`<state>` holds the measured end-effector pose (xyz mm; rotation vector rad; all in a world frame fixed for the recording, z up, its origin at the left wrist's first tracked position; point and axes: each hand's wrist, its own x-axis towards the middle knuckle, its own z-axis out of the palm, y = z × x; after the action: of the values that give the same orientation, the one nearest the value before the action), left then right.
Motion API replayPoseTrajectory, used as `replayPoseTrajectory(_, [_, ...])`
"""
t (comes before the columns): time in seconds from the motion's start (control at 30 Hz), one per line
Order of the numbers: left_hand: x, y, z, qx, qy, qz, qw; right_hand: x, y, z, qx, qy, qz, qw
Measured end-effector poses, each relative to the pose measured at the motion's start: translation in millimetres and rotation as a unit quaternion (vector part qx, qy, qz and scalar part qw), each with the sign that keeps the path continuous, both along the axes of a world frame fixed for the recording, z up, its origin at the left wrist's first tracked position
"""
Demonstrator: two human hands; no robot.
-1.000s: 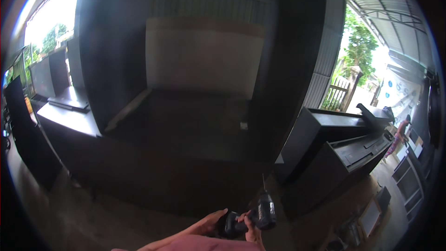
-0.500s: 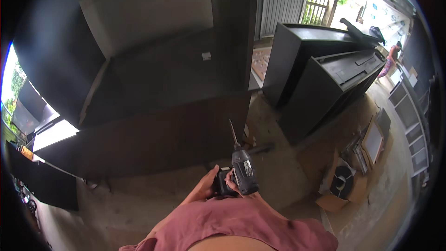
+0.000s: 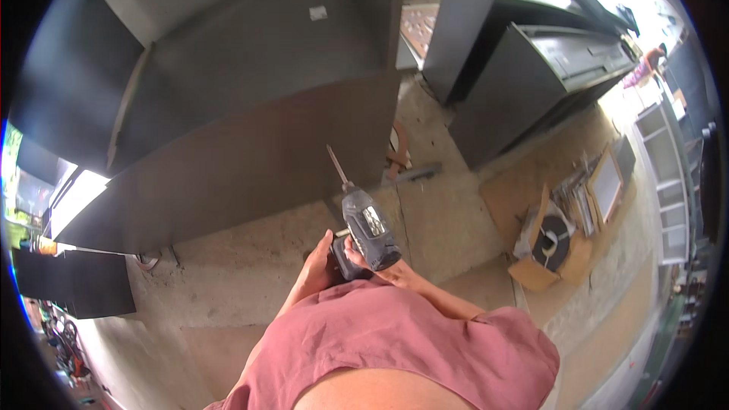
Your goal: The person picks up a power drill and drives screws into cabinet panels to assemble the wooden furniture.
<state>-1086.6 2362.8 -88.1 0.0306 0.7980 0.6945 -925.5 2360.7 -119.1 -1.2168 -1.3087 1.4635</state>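
Note:
A dark cordless drill (image 3: 370,228) with a long bit is held just in front of my body. Its bit (image 3: 336,165) points up and to the left, away from me. My right hand (image 3: 357,252) is closed round the drill's handle, mostly hidden behind the drill body. With fingers along its side, my left hand (image 3: 317,264) grips the black battery base (image 3: 348,262) of the drill. Beyond the bit lies a large dark cabinet (image 3: 250,152) with an open interior. The bit appears apart from the cabinet's front panel.
Dark cabinet units (image 3: 509,91) stand at the right. Nearer, an open cardboard box (image 3: 533,273) holds a black roll of edging (image 3: 554,243), beside a framed panel (image 3: 607,188). A pale shelf unit (image 3: 668,175) is at far right. Another person (image 3: 645,68) bends beyond it.
The view has tipped downward, so the cabinets sit higher and more floor shows. The drill, still in both hands, has shifted left, and its bit leans further left.

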Motion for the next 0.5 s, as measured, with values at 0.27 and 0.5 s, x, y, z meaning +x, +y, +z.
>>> replayPoseTrajectory(0.27, [59, 25, -103, -0.002, 0.017, -0.054, 0.998, 65, -24, -13, -0.01, 0.071, -0.051, 0.996])
replayPoseTrajectory(0.5, [148, 86, -110, 0.019, 0.073, -0.202, 0.977, 128, 0, -33, 0.096, -0.076, -0.18, 0.976])
